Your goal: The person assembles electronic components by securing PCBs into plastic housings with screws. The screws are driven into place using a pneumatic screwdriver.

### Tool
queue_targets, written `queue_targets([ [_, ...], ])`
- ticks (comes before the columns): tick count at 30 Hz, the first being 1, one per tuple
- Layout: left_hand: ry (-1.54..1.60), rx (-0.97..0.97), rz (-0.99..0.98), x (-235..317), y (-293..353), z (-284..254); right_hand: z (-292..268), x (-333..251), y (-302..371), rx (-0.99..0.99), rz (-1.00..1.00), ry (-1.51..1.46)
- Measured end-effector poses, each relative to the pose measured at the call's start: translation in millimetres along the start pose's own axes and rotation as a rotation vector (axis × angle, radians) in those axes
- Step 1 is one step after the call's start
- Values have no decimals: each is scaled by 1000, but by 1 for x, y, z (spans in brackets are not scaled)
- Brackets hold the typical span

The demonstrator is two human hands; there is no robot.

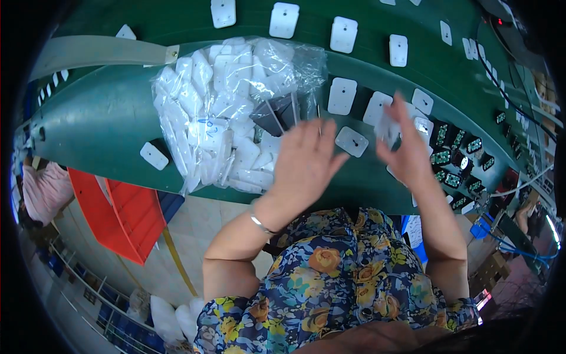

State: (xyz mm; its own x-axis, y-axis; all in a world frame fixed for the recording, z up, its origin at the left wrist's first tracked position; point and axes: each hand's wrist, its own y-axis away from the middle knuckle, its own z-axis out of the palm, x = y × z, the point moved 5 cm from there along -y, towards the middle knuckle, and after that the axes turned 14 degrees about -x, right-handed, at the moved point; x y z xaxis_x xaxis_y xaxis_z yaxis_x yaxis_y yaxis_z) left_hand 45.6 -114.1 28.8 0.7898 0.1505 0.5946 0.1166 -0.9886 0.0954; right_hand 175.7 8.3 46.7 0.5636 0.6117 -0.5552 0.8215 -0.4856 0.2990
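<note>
My left hand [306, 156] lies palm down with fingers stretched, at the right side of a clear plastic bag [311, 62] full of white plastic covers [215, 103]. Just beyond its fingertips is a dark grey piece with light edges [276, 118], partly hidden by the hand. My right hand [408, 152] is raised over the bench, pinching a white cover [386, 128] between thumb and fingers; motion blurs this piece. Between the hands lies a rounded white cover [352, 141] with a dark keyhole-like slot. More white covers [342, 96] lie flat beyond it.
Several green circuit boards in black housings [457, 156] sit to the right. A belt [194, 23] runs along the far side, carrying spaced white covers [284, 20]. One loose cover [154, 156] lies left of the bag. A red crate [121, 209] stands below the bench at left.
</note>
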Motion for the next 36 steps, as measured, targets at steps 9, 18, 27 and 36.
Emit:
queue_targets([
  [9,-163,189,5,-76,-165,-38,93,52,63,-201,2,239],
  [18,-727,34,156,-113,-337,-31,10,11,25,187,-84,-18],
  [27,-372,-379,-70,-124,-396,-13,-75,142,-209,555,166,-124],
  [36,-199,-202,-173,-133,-368,-20,-61,160,-269,316,433,176],
])
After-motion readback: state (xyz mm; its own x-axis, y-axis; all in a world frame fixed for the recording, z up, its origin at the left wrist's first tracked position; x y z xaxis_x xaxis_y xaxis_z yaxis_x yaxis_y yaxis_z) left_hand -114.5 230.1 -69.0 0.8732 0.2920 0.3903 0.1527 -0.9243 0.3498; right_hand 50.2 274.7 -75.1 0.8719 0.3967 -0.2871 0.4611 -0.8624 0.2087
